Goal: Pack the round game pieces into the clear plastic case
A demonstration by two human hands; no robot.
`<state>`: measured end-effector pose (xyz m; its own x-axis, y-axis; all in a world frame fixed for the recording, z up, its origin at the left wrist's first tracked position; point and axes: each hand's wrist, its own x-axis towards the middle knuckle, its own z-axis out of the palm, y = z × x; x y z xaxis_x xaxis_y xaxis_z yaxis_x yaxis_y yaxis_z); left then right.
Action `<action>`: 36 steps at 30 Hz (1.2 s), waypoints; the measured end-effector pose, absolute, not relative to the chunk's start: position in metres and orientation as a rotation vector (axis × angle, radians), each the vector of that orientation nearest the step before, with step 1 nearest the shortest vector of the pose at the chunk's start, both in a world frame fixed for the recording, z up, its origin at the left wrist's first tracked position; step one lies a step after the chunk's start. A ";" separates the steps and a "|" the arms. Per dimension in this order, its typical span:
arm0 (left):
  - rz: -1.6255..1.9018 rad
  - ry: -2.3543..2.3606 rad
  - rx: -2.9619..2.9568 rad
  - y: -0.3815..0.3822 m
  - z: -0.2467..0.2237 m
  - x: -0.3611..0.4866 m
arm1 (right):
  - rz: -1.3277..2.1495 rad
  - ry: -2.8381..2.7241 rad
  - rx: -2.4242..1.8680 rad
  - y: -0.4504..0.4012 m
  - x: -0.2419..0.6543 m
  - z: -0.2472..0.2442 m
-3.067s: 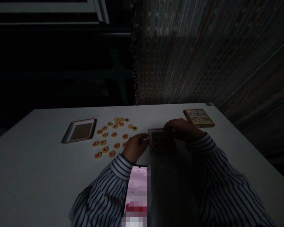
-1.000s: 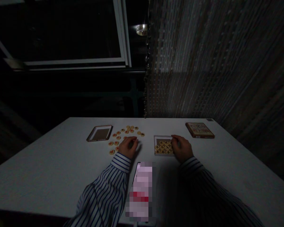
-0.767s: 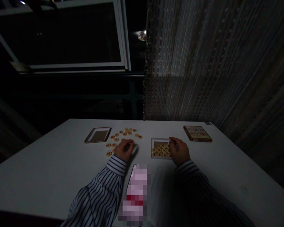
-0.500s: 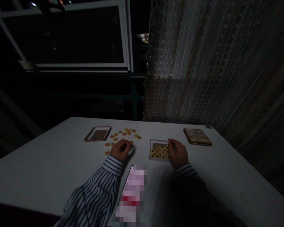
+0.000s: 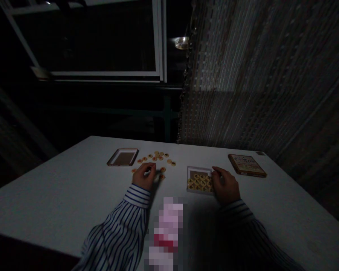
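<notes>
I can't tell for certain what sort of place this is; it looks like a dim room, perhaps at home. A string curtain (image 5: 243,75) hangs behind my white worktop (image 5: 87,195), beside a pale-framed window (image 5: 101,41), with board-game pieces (image 5: 154,158) scattered on top.

On the white surface (image 5: 271,210), the right hand (image 5: 226,186) touches the open box (image 5: 196,174) of round pieces (image 5: 203,183) at its two o'clock corner. From that box, the left hand (image 5: 144,176) is at nine o'clock among loose pieces (image 5: 154,159), its hold unclear; a patterned box (image 5: 247,165) lies between two and three.
</notes>
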<state>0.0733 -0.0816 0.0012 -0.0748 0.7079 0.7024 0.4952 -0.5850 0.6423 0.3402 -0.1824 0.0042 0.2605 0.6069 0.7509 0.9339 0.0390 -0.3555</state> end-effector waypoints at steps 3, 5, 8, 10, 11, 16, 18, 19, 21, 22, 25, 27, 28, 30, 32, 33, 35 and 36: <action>1.768 1.365 1.966 -0.081 0.005 0.070 | -0.498 -1.455 -1.652 -0.183 0.339 0.007; 1.770 1.368 1.945 -0.081 0.006 0.069 | -0.496 -1.477 -1.642 -0.184 0.337 0.008; 1.743 1.370 1.919 -0.079 0.006 0.067 | -0.480 -1.506 -1.618 -0.185 0.333 0.010; 1.708 1.387 1.899 -0.077 0.004 0.065 | -0.453 -1.516 -1.601 -0.186 0.331 0.011; 1.682 1.399 1.891 -0.076 0.003 0.065 | -0.432 -1.525 -1.592 -0.186 0.329 0.012; 1.517 1.367 1.934 -0.073 0.007 0.065 | -0.267 -1.573 -1.592 -0.183 0.327 0.023; 1.471 1.309 2.043 -0.072 0.015 0.068 | -0.214 -1.626 -1.588 -0.178 0.328 0.031; 1.439 1.275 2.114 -0.071 0.019 0.069 | -0.196 -1.667 -1.584 -0.175 0.328 0.036; 1.354 1.223 2.208 -0.068 0.029 0.074 | -0.163 -1.752 -1.580 -0.167 0.327 0.046; 1.305 1.199 2.246 -0.065 0.033 0.077 | -0.155 -1.773 -1.574 -0.162 0.326 0.051; 1.241 1.127 2.299 -0.055 0.044 0.085 | -0.135 -1.821 -1.574 -0.149 0.323 0.064; 1.136 1.070 2.350 -0.045 0.049 0.092 | -0.143 -1.855 -1.570 -0.140 0.320 0.071; 1.065 1.049 2.375 -0.040 0.051 0.095 | -0.143 -1.869 -1.560 -0.137 0.319 0.073; 0.971 1.028 2.378 -0.031 0.056 0.102 | -0.137 -1.863 -1.553 -0.130 0.317 0.078; 0.924 1.002 2.391 -0.022 0.060 0.109 | -0.133 -1.845 -1.544 -0.123 0.317 0.081; 0.925 1.010 2.384 -0.019 0.061 0.112 | -0.129 -1.840 -1.546 -0.120 0.318 0.082; 0.895 0.984 2.406 -0.012 0.063 0.118 | -0.126 -1.842 -1.550 -0.113 0.320 0.083; 0.875 0.978 2.417 -0.009 0.062 0.119 | -0.116 -1.842 -1.553 -0.110 0.322 0.082</action>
<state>0.1194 -0.0092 0.0624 0.5619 0.7226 0.4026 0.4801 -0.6813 0.5526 0.3218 -0.1100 0.0824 -0.0220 0.8263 0.5628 0.8904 0.2723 -0.3649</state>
